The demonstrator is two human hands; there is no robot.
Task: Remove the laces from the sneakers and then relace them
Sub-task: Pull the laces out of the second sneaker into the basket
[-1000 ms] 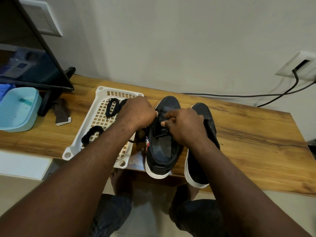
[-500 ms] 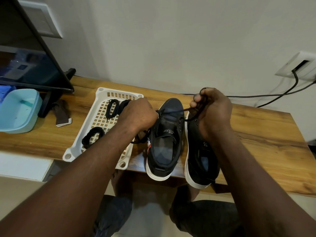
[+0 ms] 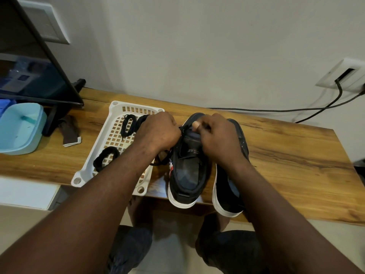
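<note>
Two black sneakers with white soles stand side by side at the table's front edge, toes away from me: the left sneaker (image 3: 187, 171) and the right sneaker (image 3: 229, 186). My left hand (image 3: 158, 133) grips the left sneaker's left side near the eyelets. My right hand (image 3: 217, 139) is over its tongue, fingers pinched on a black lace (image 3: 184, 127) that runs across the front eyelets. A loop of lace (image 3: 158, 163) hangs below my left wrist.
A white perforated basket (image 3: 114, 135) left of the sneakers holds two coiled black laces (image 3: 128, 125) (image 3: 105, 158). Further left are a light blue container (image 3: 19, 127), a monitor (image 3: 29, 76) and a small folded brown item (image 3: 69, 131). A black cable (image 3: 276, 110) runs along the wall.
My right hand had pulled the lace up and to the right half a second ago; now it is back down over the left sneaker's tongue. My left hand has stayed on the sneaker.
</note>
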